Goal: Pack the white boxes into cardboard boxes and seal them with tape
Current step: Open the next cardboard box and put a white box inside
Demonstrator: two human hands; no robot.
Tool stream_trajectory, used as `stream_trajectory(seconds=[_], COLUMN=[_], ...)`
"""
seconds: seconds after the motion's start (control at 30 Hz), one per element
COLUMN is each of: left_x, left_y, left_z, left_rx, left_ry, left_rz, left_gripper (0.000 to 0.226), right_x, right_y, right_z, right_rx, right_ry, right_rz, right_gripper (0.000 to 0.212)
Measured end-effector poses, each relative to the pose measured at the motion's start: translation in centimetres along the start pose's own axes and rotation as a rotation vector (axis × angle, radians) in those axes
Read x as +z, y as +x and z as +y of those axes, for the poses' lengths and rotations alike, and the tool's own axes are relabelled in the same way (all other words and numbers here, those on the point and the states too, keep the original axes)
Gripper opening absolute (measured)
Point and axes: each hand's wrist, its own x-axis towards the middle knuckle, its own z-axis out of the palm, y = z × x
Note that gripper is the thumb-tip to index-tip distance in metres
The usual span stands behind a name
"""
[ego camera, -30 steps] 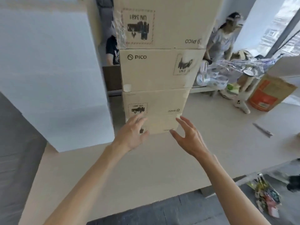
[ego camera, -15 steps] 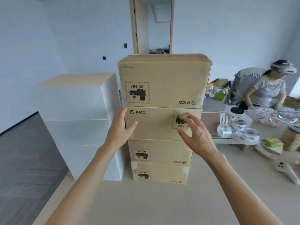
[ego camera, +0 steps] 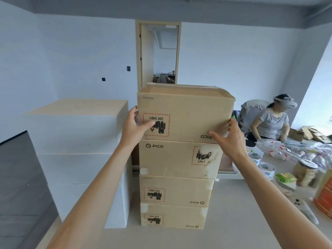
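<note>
Two bare forearms rise from the bottom edge of the frame over a pale table (ego camera: 233, 227). At centre frame stands a stack of four cardboard boxes. The bottom box (ego camera: 172, 217) rests on the table, with the third box (ego camera: 177, 191) and second box (ego camera: 172, 159) above it, each printed with a PICO mark and a red-bordered label.

The top cardboard box (ego camera: 186, 114) sits on the second, its UN 3481 label upside down. The left hand (ego camera: 133, 125) grips its left edge, with the thumb laid across the front face onto the label and the fingers curled round the side. The right hand (ego camera: 231, 139) holds its lower right corner, with the thumb spread on the front near the PICO mark and the fingers wrapped round the right side.

Just left of the stack stands a lower pile of white boxes (ego camera: 77, 133). At the right of the frame lie rolls of tape (ego camera: 267, 169), a lidded jar (ego camera: 304, 174), an orange container (ego camera: 325, 196) and a white controller (ego camera: 305, 211). Beyond them sits a person (ego camera: 271, 123) wearing a headset. Behind the stack, an open doorway (ego camera: 159, 54) breaks the white wall.
</note>
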Motion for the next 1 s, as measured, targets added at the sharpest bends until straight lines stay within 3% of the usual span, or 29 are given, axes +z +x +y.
stream_trajectory(seconds=[0.27, 0.53, 0.8, 1.0], left_x=[0.6, 4.0, 13.1, 23.7], left_y=[0.0, -2.1, -7.6, -14.1], left_z=[-1.1, 0.8, 7.1, 11.8], left_rx=[0.015, 0.107, 0.224, 0.257], left_ry=[-0.088, -0.126, -0.103, -0.064], left_rz=[0.025, 0.007, -0.008, -0.013], left_gripper=[0.068, 0.071, 0.071, 0.072], right_x=[0.2, -4.5, -14.3, -23.9], right_y=[-1.1, -3.0, -4.0, -5.9], right_z=[-0.4, 2.1, 8.1, 17.6], right_rx=[0.014, 0.027, 0.052, 0.116], right_ry=[-0.017, -0.014, 0.062, 0.115], right_rz=[0.076, 0.166, 0.264, 0.271], right_gripper=[0.080, 0.088, 0.080, 0.084])
